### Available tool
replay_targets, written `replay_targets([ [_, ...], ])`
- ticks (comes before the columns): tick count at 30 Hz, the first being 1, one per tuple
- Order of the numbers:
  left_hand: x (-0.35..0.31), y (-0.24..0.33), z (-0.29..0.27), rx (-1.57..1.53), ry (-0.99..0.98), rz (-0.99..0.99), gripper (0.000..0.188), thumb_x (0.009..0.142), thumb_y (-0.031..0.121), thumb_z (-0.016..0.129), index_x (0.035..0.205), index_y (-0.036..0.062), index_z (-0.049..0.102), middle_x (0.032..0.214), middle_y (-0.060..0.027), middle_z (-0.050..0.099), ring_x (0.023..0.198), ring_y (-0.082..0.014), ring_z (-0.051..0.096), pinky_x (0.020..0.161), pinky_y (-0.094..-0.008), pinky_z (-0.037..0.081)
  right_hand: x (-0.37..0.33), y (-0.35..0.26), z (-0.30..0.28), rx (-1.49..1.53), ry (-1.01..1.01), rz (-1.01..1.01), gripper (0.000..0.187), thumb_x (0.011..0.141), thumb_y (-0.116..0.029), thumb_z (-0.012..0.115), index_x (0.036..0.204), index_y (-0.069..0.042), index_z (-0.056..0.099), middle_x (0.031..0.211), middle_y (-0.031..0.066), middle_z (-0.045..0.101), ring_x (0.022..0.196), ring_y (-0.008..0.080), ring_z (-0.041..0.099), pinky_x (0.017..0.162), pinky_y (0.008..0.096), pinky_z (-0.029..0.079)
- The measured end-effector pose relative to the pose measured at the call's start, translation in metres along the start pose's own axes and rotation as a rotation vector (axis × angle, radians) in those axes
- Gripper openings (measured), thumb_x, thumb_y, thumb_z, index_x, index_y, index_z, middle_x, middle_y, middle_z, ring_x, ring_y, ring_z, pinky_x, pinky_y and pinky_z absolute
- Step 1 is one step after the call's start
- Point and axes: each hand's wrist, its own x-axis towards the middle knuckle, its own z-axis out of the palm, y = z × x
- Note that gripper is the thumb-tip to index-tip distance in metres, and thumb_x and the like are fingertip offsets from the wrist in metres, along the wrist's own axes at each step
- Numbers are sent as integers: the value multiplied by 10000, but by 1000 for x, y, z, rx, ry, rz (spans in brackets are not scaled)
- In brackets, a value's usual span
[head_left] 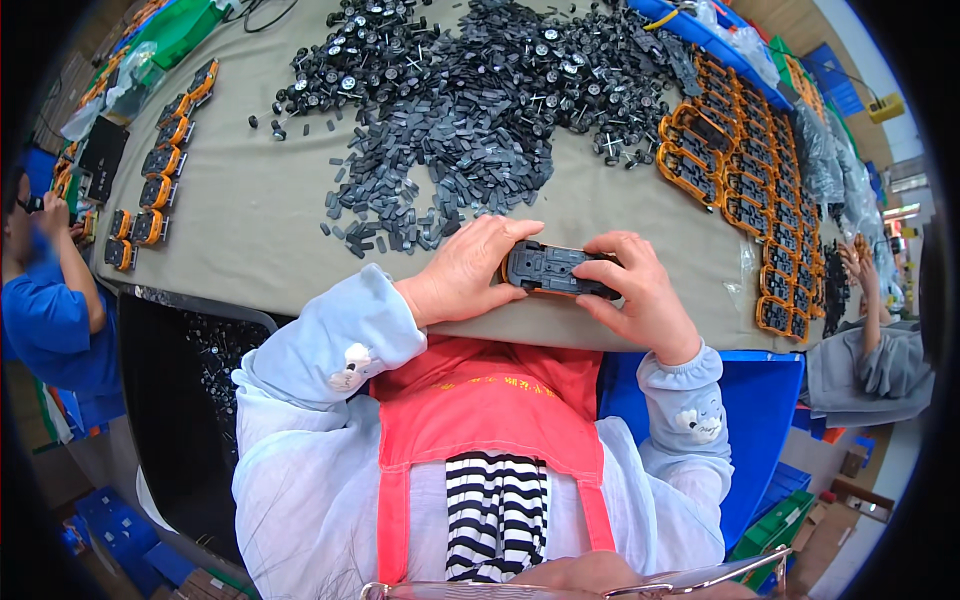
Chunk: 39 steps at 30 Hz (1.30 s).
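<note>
A toy car body (556, 268) lies upside down near the table's front edge, its black underside facing up and a thin orange rim showing. My left hand (473, 266) is closed around its left end, thumb in front and fingers behind. From the other side my right hand (632, 290) grips the right end, with fingertips resting on the black underside. Beyond my hands spreads a heap of small flat black pieces (440, 160). Behind it are piled black toy wheels on metal axles (350, 60).
Rows of upturned orange-and-black car bodies (745, 170) cover the right side. Several orange cars with wheels (152, 192) line the left. A blue bin (735, 430) and a black bin (180, 400) flank me below the table edge. People sit at both sides, one in a blue shirt (60, 320).
</note>
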Motion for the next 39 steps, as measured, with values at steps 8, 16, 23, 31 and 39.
replay_targets([
  [8, 1, 2, 0, 17, -4, -19, 856, 702, 131, 866, 1441, 82, 436, 1258, -149, 578, 1121, -358, 564, 971, -446, 474, 9, 0, 3, 1, -68, 24, 365, 719, -108, 817, 1055, -94, 676, 1184, 146, 607, 1113, 358, 589, 968, 458, 470],
  [16, 1, 11, -4, 14, 40, -5, 808, 700, 153, 869, 1403, 86, 476, 1260, -154, 572, 1165, -373, 544, 985, -460, 463, -4, 5, 0, 70, -4, 163, 675, 684, -177, 866, 1296, -99, 593, 1225, 140, 609, 1123, 360, 600, 966, 434, 488],
  [23, 18, 36, 4, 222, 80, 127, 413, 717, 174, 838, 1094, 89, 692, 1245, -138, 598, 1185, -351, 560, 980, -458, 444, -23, 26, 23, 305, 26, 307, 730, 680, -160, 877, 1320, -61, 541, 1215, 148, 614, 1119, 352, 615, 947, 410, 511],
  [31, 25, 39, 10, 266, 2, 182, 340, 753, 145, 813, 1061, 58, 697, 1192, -147, 653, 1139, -324, 630, 995, -474, 467, -20, 24, 26, 313, 68, 264, 624, 669, -127, 860, 1216, -39, 571, 1144, 147, 622, 1075, 343, 624, 906, 404, 525],
  [39, 25, 34, 8, 324, -20, 215, 359, 763, 188, 812, 1078, 51, 707, 1199, -150, 673, 1121, -324, 646, 996, -481, 477, -23, 29, 30, 375, 90, 296, 629, 709, -140, 854, 1251, -26, 555, 1164, 135, 629, 1032, 292, 657, 886, 382, 529],
])
